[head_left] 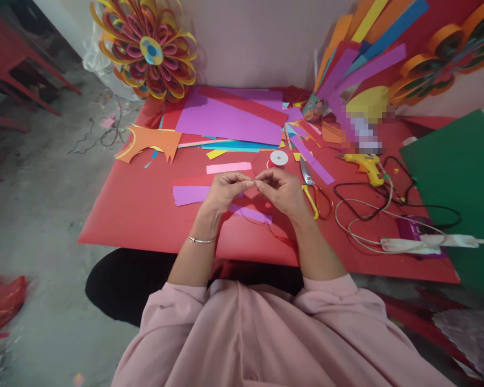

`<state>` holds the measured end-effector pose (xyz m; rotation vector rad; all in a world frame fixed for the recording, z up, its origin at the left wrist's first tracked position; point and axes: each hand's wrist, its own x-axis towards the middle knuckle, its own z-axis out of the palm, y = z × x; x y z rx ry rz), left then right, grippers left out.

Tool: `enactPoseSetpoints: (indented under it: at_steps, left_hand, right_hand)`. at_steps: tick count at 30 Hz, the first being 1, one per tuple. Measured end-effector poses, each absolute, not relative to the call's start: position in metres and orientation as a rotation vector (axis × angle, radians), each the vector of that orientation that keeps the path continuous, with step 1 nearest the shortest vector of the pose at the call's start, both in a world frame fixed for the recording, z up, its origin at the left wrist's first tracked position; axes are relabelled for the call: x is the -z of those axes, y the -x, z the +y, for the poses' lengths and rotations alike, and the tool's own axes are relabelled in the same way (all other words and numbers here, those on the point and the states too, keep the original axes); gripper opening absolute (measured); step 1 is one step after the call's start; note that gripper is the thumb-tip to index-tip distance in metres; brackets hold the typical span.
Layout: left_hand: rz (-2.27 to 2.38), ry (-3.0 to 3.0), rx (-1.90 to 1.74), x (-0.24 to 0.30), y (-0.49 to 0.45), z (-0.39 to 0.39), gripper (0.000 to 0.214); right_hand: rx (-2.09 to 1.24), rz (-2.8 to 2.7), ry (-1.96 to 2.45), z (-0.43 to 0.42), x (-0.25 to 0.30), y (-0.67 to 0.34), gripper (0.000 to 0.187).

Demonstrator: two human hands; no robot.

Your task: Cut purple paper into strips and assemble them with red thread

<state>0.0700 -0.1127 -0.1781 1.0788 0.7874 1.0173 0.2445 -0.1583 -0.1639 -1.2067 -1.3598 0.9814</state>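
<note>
My left hand [230, 189] and my right hand [281, 191] meet fingertip to fingertip above the table, each closed in a pinch. Between them is what looks like a thin red string, mostly hidden by the fingers. Below, a thin string trails across a purple paper strip [254, 214] to a red tassel [284, 238] near my right forearm. A white spool [279, 157] stands just beyond my right hand. Scissors [310, 188] with yellow and red handles lie to its right. More purple strips [189, 194] lie by my left hand, with a pink strip [228, 167] behind it.
A yellow glue gun [365, 165], tangled cables [347, 215] and a power strip [411, 244] occupy the right side. Large purple sheets [234, 115] and orange paper scraps [153, 144] lie at the back. Paper flowers [151, 51] and a cup of strips [314, 107] stand behind.
</note>
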Motion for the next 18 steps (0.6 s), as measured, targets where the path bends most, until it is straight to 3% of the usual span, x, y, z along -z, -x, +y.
enactPoseSetpoints:
  at_steps: [8,18]
  left_hand:
    - [0.821,-0.958,-0.997,0.1729,-0.0732,-0.1168,0.019]
    - [0.849,-1.011,-1.028,0.1752,-0.0731,-0.1136,0.021]
  right_hand:
    - [-0.99,-1.322,1.226,-0.1575,0.1655,-0.2468,0.028]
    - [-1.04,-1.322,1.227,-0.1565,0.1636,-0.2477,0.03]
